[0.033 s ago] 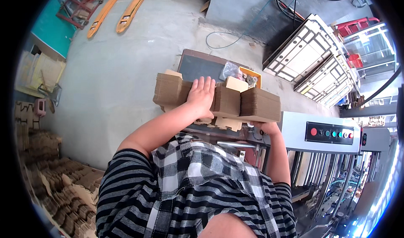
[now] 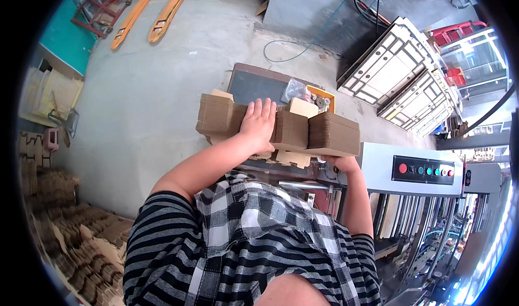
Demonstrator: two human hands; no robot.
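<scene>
Resting left fingers (image 2: 259, 110) on plain cardboard (image 2: 292, 130)

Cardboard stack (image 2: 333, 133): matt, edges finely ridged. Checked apron (image 2: 254, 219): matt woven cloth. Bag (image 2: 293, 90): clear, glossy plastic film. Pallet-jack forks (image 2: 174, 6): painted metal. Floor (image 2: 146, 100): smooth concrete.

brown cardboard stack (image 2: 333, 133), black-and-white checked apron (image 2: 251, 219), black-and-grey striped sleeves (image 2: 165, 222)

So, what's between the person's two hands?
The head view shows a brown cardboard stack between them: left hand laid against it, right hand at its lower right corner.
</scene>
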